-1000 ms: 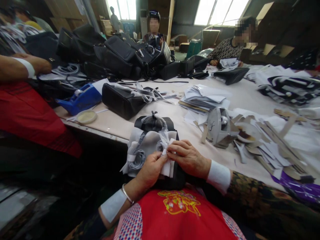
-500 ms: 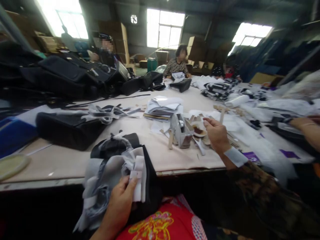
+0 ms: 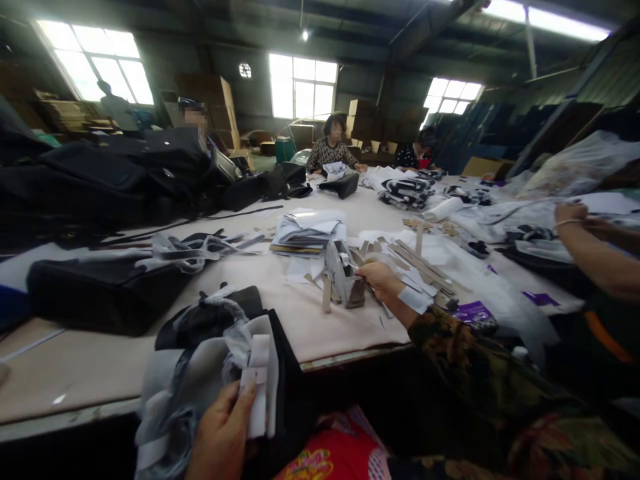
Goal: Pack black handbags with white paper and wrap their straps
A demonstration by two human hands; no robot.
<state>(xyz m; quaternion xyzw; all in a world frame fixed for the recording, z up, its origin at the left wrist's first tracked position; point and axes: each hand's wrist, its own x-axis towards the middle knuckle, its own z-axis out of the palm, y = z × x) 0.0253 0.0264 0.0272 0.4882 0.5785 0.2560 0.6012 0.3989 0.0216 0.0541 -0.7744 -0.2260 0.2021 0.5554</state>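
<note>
My left hand (image 3: pixel 225 420) is closed at the lower left, thumb pressing on white strips (image 3: pixel 257 377) along the edge of a black bag (image 3: pixel 285 373). Crumpled translucent wrapping and pale padding (image 3: pixel 195 367) cover part of that bag, which leans on the table edge. Out over the table, my right hand (image 3: pixel 383 280) has its fingertips pinched together at the front of a grey tape dispenser (image 3: pixel 343 277). What lies between those fingertips is too small to make out. A white band (image 3: pixel 416 299) circles my right wrist.
Stacked white sheets (image 3: pixel 310 230) lie behind the dispenser, and cardboard strips (image 3: pixel 417 263) to its right. Another black bag (image 3: pixel 105 293) rests on the left, before a heap of black bags (image 3: pixel 110 173). A co-worker's hands (image 3: pixel 573 217) are at the right; more people sit across the table.
My right hand has moved left and down to the tape dispenser's front. The left hand keeps its hold on the bag's strips. The camera view has shifted rightward and up.
</note>
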